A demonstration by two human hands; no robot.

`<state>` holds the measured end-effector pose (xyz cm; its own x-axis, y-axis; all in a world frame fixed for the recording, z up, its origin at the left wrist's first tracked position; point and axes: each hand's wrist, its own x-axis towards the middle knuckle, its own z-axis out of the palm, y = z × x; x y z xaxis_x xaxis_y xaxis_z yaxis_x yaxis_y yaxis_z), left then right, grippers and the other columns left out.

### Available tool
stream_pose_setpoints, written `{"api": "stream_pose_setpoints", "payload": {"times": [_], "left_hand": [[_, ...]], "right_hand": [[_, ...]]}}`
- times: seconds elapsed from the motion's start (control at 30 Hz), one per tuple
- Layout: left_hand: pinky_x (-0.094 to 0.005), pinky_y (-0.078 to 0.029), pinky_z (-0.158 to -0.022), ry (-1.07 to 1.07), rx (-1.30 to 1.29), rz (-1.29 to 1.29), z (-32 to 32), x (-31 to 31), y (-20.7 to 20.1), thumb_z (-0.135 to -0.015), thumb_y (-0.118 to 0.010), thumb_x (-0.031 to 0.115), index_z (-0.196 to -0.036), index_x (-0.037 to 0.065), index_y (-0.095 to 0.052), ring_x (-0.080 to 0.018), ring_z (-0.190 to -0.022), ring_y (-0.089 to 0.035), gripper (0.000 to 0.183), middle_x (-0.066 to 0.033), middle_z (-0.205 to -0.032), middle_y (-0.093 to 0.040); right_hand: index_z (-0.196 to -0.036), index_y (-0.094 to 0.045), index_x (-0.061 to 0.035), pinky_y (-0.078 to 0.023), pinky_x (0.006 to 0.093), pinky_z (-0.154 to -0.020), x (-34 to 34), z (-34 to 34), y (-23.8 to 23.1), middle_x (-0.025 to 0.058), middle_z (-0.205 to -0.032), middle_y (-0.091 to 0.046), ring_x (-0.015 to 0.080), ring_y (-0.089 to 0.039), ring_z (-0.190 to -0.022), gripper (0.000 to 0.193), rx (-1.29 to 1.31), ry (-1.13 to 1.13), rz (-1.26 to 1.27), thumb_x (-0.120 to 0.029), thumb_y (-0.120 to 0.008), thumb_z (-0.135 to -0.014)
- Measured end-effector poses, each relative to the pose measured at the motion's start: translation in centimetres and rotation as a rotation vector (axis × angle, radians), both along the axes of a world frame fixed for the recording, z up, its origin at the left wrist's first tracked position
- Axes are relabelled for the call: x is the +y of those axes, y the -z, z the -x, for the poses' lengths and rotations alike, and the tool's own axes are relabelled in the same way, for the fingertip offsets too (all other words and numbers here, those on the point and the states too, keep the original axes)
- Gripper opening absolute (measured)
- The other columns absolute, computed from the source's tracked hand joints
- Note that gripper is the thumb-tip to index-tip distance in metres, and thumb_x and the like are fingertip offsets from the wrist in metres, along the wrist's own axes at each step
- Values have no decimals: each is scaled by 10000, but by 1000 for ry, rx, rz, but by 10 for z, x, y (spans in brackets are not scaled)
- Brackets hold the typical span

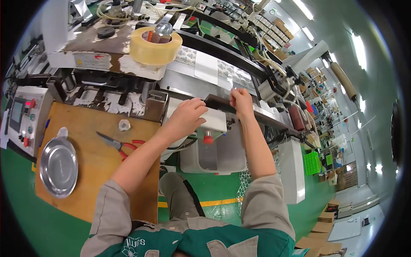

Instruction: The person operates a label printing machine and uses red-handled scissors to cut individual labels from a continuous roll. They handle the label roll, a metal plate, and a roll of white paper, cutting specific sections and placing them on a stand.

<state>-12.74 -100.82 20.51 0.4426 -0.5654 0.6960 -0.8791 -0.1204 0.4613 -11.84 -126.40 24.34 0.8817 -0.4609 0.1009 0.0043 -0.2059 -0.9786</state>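
- On the bench (94, 175) at left, we see a metal dish (59, 169).
- Right of it lie our red-handled scissors (112, 142), blades toward the upper left.
- Our left hand (184, 116) is by the white machine box (217, 120), fingers bent and slightly apart; contact we cannot tell.
- Beyond it, we have the printed strip (233, 73) on the machine, long axis slanting down rightward.
- The dark bar (220, 103), slanting likewise, starts between our hands.
- Our right hand (242, 102) is beside it, fingertips together; we cannot tell whether they pinch anything.
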Motion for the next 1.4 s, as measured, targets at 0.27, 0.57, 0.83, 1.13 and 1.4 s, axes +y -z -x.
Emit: {"api": "stream_pose_setpoints", "payload": {"times": [0.27,0.57,0.83,1.13,1.4], "left_hand": [[-447,-356,-959,-237,188,-326,-21,-31,15,-806,-634,416,-1288,33,-465,-332,-1024,-504,638,-149,-1107,-567],[-436,-340,-949,-278,284,-493,-32,-36,-13,-803,-599,495,-1318,45,-463,-288,-1019,-495,698,-115,-1083,-561],[-407,-360,-947,-286,380,-519,-39,-42,-22,-810,-623,436,-1276,56,-515,-250,-1013,-521,611,-82,-1068,-578],[-385,-364,-937,-294,435,-591,-44,-46,-27,-776,-664,413,-1246,62,-545,-213,-1021,-537,598,-43,-1060,-588],[-414,-355,-921,-299,463,-582,-41,-47,-16,-759,-684,410,-1223,69,-562,-247,-1018,-529,588,-69,-1076,-589]], "right_hand": [[-904,-580,-19,-487,271,-576,-120,-221,44,50,-744,-595,149,-571,-631,170,-219,135,64,-124,-664,-800],[-934,-594,-83,-413,248,-542,-135,-343,57,-5,-774,-580,92,-513,-658,178,-95,219,-11,-173,-682,-808],[-926,-598,-89,-364,222,-557,-159,-374,56,-42,-759,-537,64,-483,-663,240,2,12,91,-158,-749,-753],[-921,-579,-36,-415,216,-656,-174,-386,68,-24,-785,-528,81,-487,-713,282,8,-87,79,-71,-771,-717],[-925,-606,-9,-438,239,-654,-182,-389,58,12,-774,-585,96,-535,-711,303,138,-177,132,-123,-765,-693]]}}
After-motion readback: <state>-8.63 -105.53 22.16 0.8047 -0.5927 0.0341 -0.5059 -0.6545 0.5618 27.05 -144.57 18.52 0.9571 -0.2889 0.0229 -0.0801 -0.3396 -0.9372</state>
